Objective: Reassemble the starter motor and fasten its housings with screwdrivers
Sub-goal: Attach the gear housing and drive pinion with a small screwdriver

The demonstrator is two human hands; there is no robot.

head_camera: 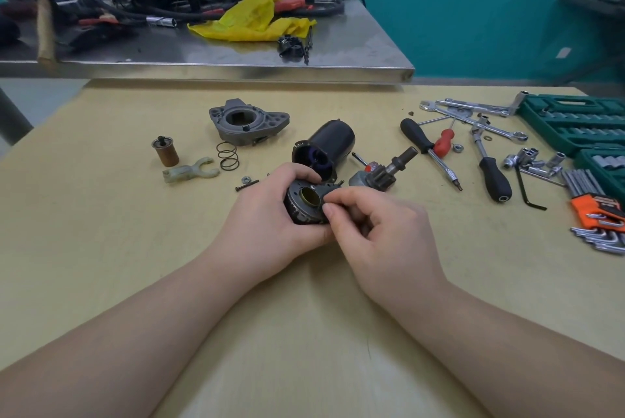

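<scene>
Patience matters: my left hand point(267, 214) grips the round gear housing point(301, 203) just above the tabletop point(101, 214), my right hand point(372, 225) pinches something tiny at its rim; I should seat it squarely, without force.

Two bare forearms, hands point(338, 214) ungloved; sleeves out of view.

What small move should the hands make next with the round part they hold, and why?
Probably the right hand should seat the small piece it pinches into the round part, which the left hand grips. The black housing lies open behind, waiting.
</scene>
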